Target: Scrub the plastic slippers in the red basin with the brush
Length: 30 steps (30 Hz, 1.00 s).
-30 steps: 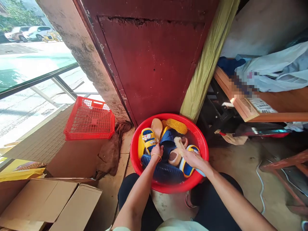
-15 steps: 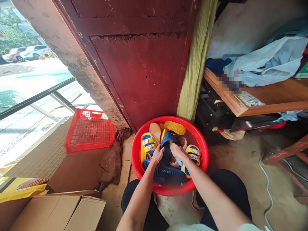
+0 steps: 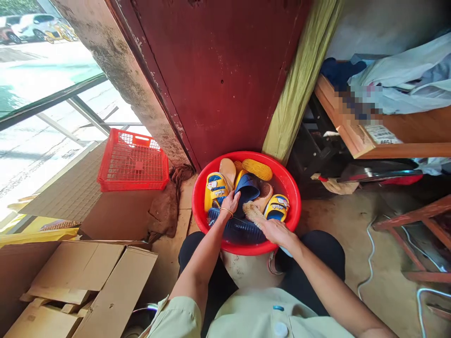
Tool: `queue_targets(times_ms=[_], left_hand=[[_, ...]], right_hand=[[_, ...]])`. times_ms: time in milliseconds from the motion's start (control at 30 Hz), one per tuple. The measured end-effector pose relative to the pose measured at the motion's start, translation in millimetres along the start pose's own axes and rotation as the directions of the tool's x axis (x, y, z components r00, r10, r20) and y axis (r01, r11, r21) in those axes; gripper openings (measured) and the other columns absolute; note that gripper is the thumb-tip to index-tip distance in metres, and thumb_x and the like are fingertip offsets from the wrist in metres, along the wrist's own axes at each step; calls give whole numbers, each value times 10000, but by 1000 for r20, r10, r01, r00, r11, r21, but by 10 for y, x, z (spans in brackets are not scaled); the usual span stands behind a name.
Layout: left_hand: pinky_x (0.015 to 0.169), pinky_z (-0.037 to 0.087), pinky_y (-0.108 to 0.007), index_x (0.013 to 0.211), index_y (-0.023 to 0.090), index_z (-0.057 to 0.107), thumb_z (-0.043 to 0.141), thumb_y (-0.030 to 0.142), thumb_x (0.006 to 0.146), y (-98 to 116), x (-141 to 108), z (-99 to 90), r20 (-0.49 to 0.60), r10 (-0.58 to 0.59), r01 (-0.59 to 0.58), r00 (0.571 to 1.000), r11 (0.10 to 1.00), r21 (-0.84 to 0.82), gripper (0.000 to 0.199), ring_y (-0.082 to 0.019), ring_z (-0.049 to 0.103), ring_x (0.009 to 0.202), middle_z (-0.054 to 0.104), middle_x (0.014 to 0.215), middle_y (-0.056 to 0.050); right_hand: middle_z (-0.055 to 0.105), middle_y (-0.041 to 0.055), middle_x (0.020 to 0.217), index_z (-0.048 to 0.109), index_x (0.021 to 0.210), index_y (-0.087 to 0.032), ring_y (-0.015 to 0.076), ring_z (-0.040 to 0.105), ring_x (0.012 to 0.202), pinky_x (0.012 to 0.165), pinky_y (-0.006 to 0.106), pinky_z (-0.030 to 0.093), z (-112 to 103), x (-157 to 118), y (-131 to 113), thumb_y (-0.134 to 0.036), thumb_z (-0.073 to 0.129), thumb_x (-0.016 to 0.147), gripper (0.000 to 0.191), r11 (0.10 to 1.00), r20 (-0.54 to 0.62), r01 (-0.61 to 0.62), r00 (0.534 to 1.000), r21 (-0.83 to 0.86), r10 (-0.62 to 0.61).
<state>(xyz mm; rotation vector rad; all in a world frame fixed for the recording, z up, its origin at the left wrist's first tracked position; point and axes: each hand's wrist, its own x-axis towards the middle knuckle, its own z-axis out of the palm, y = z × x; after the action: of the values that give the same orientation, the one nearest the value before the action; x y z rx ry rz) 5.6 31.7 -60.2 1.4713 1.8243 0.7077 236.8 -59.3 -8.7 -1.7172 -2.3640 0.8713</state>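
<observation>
A round red tub (image 3: 296,202) holds water and several slippers. My left hand (image 3: 230,203) grips a dark blue slipper (image 3: 247,188) near the tub's middle. My right hand (image 3: 276,231) is closed on a scrubbing brush (image 3: 252,212), whose pale bristles are beside the blue slipper; a light blue end shows under the wrist. Yellow-and-blue slippers lie at the left (image 3: 215,188) and right (image 3: 277,207) of the tub. At its back is a yellow sole (image 3: 257,169), and a dark ridged sole (image 3: 243,230) lies in front.
A red plastic crate (image 3: 136,166) stands left of the tub, above cardboard boxes (image 3: 77,265). Behind is a dark red door (image 3: 221,103) with a yellow-green curtain (image 3: 303,80). Right are a wooden tray (image 3: 416,150), a reddish wooden stool (image 3: 419,216) and a cable (image 3: 369,253).
My right hand has drawn back toward the tub's front right edge, and the brush bristles now show clearly. The blue slipper is tilted differently in my left hand. The view has shifted.
</observation>
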Motion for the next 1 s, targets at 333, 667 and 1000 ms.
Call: queue_targets(times_ms=[333,667,1000], left_hand=[[952,498,-405,1402,95,490,471,369,982,283,-57,11,-8,-208,193,978,894,404,502,-338,660,1183,679,1227,-263],[1194,259,-519,1516,274,427,475,137,933,455,-472,-98,34,359,-323,933,787,525,601,-326,251,1515,261,1661,-125],[1046,351,-525,1365,187,556,622,687,792,757,-389,540,323,103,-306,941,668,678,763,-385,445,1293,563,1374,-190]], right_hand=[[599,143,1433,305,1600,-175,285,614,1253,1017,362,486,-427,65,454,-354,479,960,687,988,-250,-96,960,119,124],[610,271,1346,174,1596,-27,347,676,1109,887,414,526,-192,304,660,-324,543,888,851,933,-325,-346,874,103,360],[663,227,1226,500,1380,-121,344,635,1165,924,424,476,-229,655,816,-202,570,860,531,939,-163,-303,947,-163,277]])
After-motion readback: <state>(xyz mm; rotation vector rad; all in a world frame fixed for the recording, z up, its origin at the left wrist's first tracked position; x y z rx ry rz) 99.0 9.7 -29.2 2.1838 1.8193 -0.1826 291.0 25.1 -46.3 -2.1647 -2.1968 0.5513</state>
